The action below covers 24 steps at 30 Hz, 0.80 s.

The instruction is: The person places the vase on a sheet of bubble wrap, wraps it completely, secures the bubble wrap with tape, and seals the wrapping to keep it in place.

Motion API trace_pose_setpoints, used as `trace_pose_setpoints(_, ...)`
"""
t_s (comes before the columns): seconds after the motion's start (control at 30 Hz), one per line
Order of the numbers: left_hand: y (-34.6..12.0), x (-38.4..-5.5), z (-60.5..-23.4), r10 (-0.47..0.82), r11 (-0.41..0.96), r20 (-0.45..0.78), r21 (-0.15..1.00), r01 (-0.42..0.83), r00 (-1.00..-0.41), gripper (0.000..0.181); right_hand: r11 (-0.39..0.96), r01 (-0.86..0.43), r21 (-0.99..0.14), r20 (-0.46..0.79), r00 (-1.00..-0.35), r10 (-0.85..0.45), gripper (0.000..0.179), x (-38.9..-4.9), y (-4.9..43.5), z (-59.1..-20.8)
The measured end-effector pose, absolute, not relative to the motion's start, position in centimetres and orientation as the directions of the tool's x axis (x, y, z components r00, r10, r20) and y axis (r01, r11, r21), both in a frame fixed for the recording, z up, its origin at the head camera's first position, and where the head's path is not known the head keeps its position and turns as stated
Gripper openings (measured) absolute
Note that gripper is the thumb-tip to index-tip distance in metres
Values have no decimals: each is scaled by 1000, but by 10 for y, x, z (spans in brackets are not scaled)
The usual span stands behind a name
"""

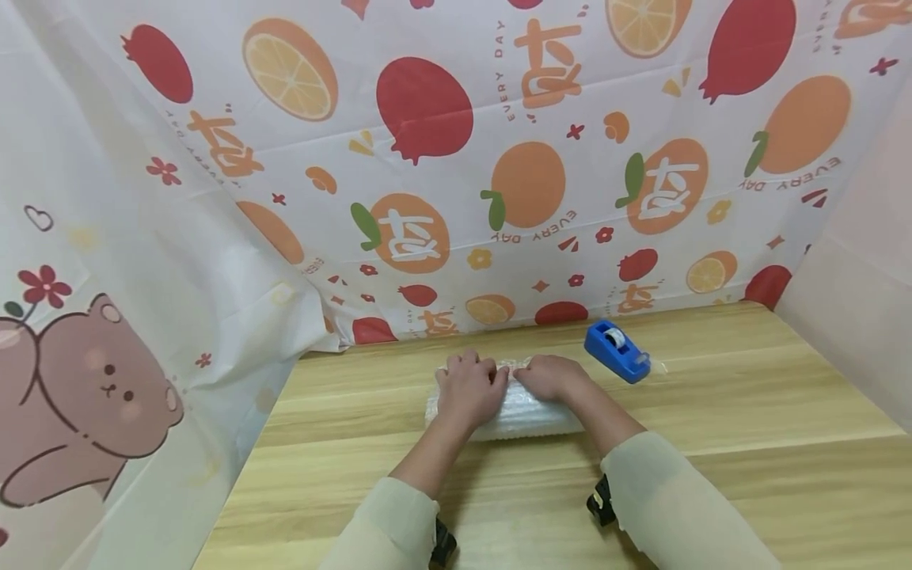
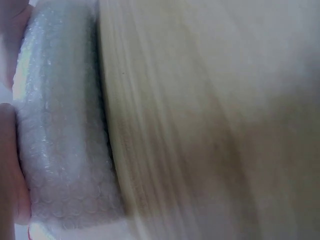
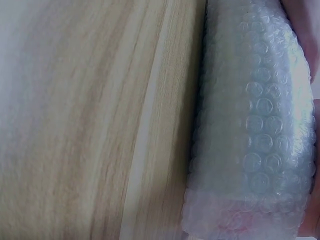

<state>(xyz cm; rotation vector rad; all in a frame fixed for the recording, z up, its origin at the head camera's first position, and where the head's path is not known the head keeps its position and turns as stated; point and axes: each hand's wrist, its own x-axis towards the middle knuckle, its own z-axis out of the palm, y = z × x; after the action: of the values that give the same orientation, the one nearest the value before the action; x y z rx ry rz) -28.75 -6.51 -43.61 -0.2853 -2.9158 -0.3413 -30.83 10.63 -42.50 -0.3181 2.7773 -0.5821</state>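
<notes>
A clear bubble-wrap bundle [image 1: 523, 416] lies lengthwise across the table in front of the person. What it may contain cannot be made out through the layers. On its left part the left hand [image 1: 472, 389] rests with fingers bent over the top and far side. The right hand [image 1: 554, 378] holds the upper right part, its fingers curled and its thumb side close to the left thumb. Both wrist views show the bubbled near side of the wrap [image 2: 65, 125] [image 3: 250, 115], with parts of the hands at the edge. A faint reddish patch shows through one end in the right wrist view.
A blue tape dispenser [image 1: 617, 351] with a roll of clear tape stands on the wood-grain table [image 1: 342, 459], right of and beyond the bundle. A fruit-print cloth [image 1: 456, 174] hangs behind the table, and a bear-print cloth [image 1: 107, 380] hangs at the left.
</notes>
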Motion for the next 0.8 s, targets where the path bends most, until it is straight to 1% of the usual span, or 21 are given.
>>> trace_pose_setpoints(0.1, -66, -286, -437, 182, 958, 269, 169, 233, -946, 42, 898, -148, -413, -231, -937, -261, 49, -309, 104, -425)
trace_pose_setpoints(0.23, -67, -285, -439, 228, 936, 340, 182, 301, -912, 42, 905, -125, -406, -241, -941, -238, 48, -310, 103, -426)
trace_pose_setpoints(0.3, -67, -286, -439, 249, 928, 374, 170, 331, -893, 43, 904, -103, -415, -251, -942, -222, 46, -311, 103, -426)
trace_pose_setpoints(0.47, -70, -282, -438, 304, 929, 451, 54, 366, -839, 43, 897, -58, -439, -270, -943, -193, 44, -312, 101, -425)
trace_pose_setpoints(0.67, -72, -275, -435, 373, 914, 468, -35, 405, -801, 43, 894, -52, -445, -273, -943, -191, 44, -313, 103, -424)
trace_pose_setpoints(0.8, -73, -267, -435, 440, 892, 441, -110, 439, -782, 51, 890, -41, -454, -289, -938, -191, 44, -313, 104, -424)
